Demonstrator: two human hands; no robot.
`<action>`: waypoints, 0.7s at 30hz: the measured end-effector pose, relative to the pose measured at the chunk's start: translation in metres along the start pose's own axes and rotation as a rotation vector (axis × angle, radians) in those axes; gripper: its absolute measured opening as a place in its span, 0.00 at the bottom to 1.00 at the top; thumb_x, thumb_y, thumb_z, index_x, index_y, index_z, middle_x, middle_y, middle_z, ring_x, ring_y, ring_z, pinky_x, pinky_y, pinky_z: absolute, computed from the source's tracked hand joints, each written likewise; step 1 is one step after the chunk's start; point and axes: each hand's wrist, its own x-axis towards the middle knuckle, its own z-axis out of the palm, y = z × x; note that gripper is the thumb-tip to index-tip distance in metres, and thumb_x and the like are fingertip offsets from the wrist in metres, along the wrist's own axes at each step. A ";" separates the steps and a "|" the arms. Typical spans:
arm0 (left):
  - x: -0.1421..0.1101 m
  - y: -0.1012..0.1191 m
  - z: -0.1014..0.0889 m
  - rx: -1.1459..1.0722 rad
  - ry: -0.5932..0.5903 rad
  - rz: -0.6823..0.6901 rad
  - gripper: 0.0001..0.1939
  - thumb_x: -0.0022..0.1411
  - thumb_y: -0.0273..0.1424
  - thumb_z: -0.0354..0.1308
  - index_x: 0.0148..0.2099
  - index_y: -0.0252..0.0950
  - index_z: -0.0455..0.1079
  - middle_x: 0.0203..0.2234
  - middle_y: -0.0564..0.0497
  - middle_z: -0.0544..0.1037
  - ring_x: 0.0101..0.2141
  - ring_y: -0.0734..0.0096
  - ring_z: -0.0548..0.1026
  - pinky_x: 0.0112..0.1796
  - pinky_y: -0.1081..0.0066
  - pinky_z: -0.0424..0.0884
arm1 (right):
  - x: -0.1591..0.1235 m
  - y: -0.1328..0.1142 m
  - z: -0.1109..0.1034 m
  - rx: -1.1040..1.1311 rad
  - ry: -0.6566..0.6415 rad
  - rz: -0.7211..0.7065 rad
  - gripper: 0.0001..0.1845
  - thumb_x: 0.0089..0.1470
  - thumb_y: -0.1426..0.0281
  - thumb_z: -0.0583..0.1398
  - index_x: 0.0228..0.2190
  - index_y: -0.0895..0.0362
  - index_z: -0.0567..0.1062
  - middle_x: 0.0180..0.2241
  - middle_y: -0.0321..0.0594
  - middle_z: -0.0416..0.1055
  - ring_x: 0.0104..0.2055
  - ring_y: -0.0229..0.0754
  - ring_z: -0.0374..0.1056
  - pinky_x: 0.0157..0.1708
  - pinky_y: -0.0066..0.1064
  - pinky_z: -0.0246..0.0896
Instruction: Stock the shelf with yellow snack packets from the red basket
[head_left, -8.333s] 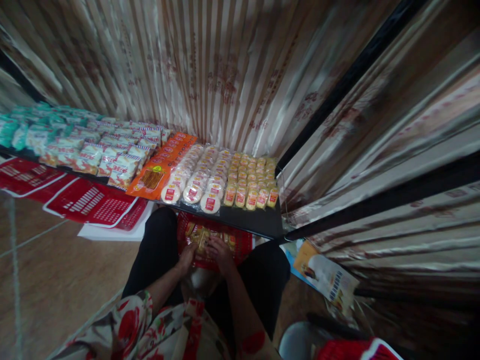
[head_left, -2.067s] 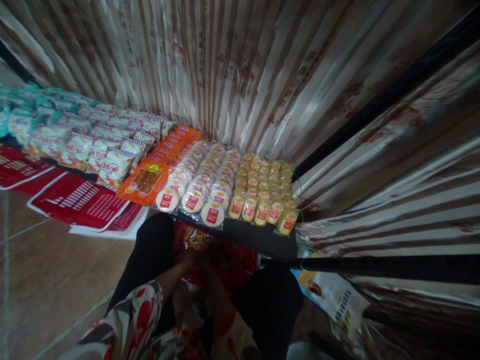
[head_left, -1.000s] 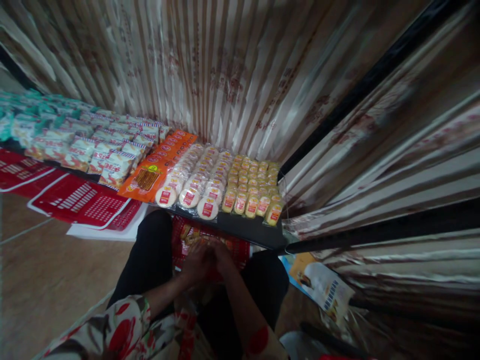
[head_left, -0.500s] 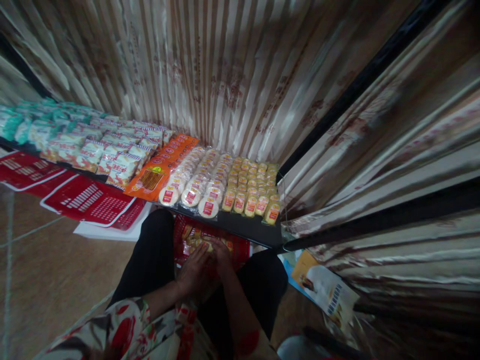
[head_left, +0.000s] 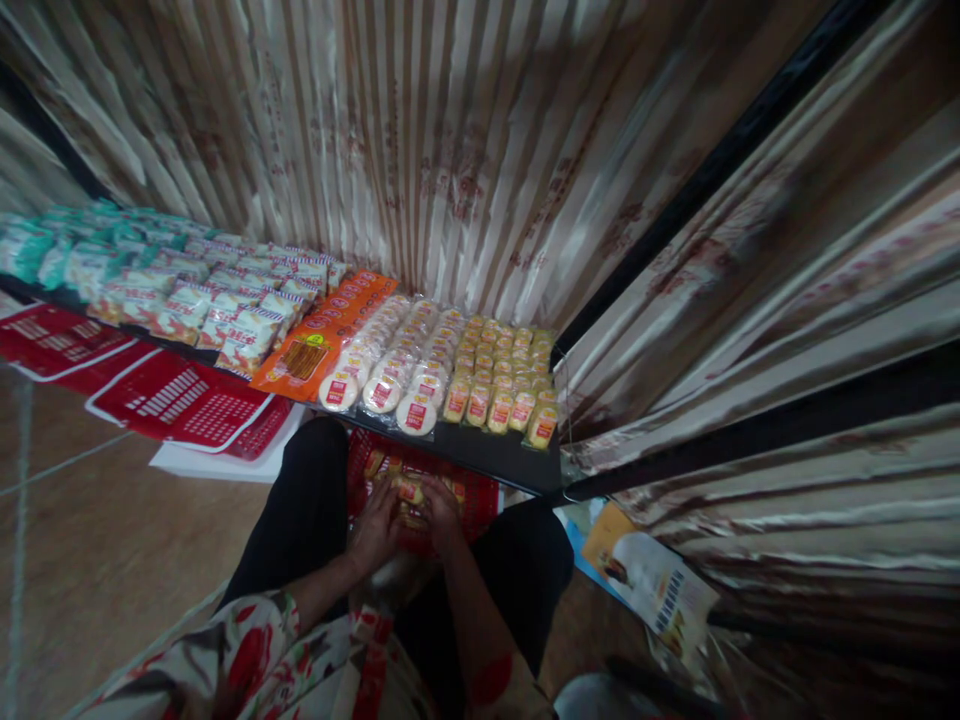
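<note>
A small yellow packet [head_left: 409, 490] is grasped between the fingers of the left hand [head_left: 375, 530] and the right hand [head_left: 444, 512], just above a red basket [head_left: 490, 498], in which more wrapped pieces [head_left: 375, 463] are partly hidden by the hands. Directly beyond the hands, a black shelf [head_left: 517, 462] is filled with snacks: round white packs [head_left: 381, 393] are lined up straight ahead, with yellow packs [head_left: 500, 408] set beside them to the right. To the left of the hands, an orange bag [head_left: 311, 345] is laid flat, followed by white packets [head_left: 240, 330] and teal packets [head_left: 45, 250]. A printed bag [head_left: 652, 575] is seen low, to the hands' right.
</note>
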 end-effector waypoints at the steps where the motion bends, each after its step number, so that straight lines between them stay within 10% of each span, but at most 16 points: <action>1: 0.001 -0.001 0.000 -0.029 0.007 -0.025 0.28 0.55 0.24 0.47 0.60 0.30 0.56 0.60 0.40 0.58 0.62 0.60 0.50 0.60 0.52 0.51 | -0.001 0.000 0.000 -0.004 -0.010 -0.004 0.15 0.30 0.64 0.64 0.26 0.55 0.75 0.24 0.35 0.73 0.24 0.38 0.67 0.22 0.28 0.61; 12: 0.013 0.008 -0.018 -0.343 0.008 -0.398 0.24 0.61 0.32 0.46 0.58 0.32 0.59 0.54 0.41 0.67 0.53 0.64 0.67 0.54 0.63 0.62 | -0.008 -0.002 0.006 -0.122 -0.183 -0.126 0.15 0.29 0.64 0.66 0.25 0.55 0.73 0.28 0.36 0.73 0.30 0.40 0.67 0.31 0.30 0.61; 21: 0.017 0.021 -0.035 -0.423 0.044 -0.440 0.21 0.60 0.32 0.46 0.55 0.33 0.62 0.47 0.46 0.74 0.50 0.66 0.70 0.50 0.68 0.65 | -0.018 -0.003 0.009 -0.214 -0.237 -0.117 0.12 0.32 0.64 0.65 0.25 0.54 0.74 0.23 0.33 0.71 0.27 0.38 0.65 0.28 0.28 0.57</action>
